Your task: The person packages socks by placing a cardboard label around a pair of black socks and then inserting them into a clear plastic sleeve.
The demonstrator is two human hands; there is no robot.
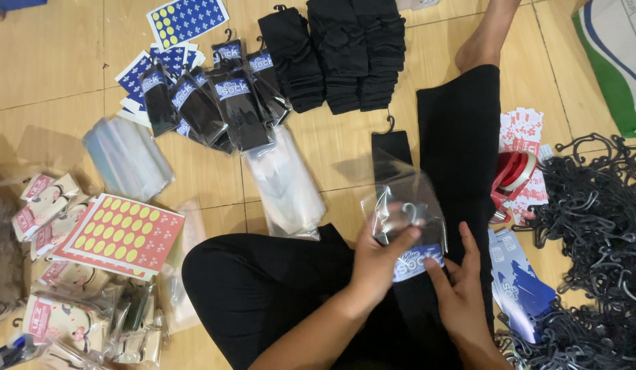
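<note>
1. A person sits on a tan tiled floor (57, 68). Their own legs, in black, fill the lower middle of the view.
2. The left hand (379, 257) is closed around a clear plastic sleeve (400, 199) holding a black sock pair with a blue label band (417, 262). The sleeve lies over the person's lap.
3. The right hand (465, 294) lies flat just beside the blue band, fingertips touching its lower edge. It is open, gripping nothing.
4. The sleeve's glare blurs what is inside, so the hook near the thumb is hard to make out.
5. Just above the sleeve lies a bare black sock on a hanger (391, 147).
6. Up and left of the sleeve, finished packs (215, 96) with blue labels fan out over blue-and-white sticker sheets (188, 17).
7. Straight above, stacks of black socks (338, 55) are cut off by the top edge.
8. Left of the sleeve lie empty clear bags (283, 181).
9. Far left sits a red sheet of yellow oval stickers (122, 233) among cream packs (51, 202).
10. Right of the sleeve are a red tape roll (515, 173), blue card labels (520, 288) and a tangle of black hangers (599, 233), partly cut off.
</note>
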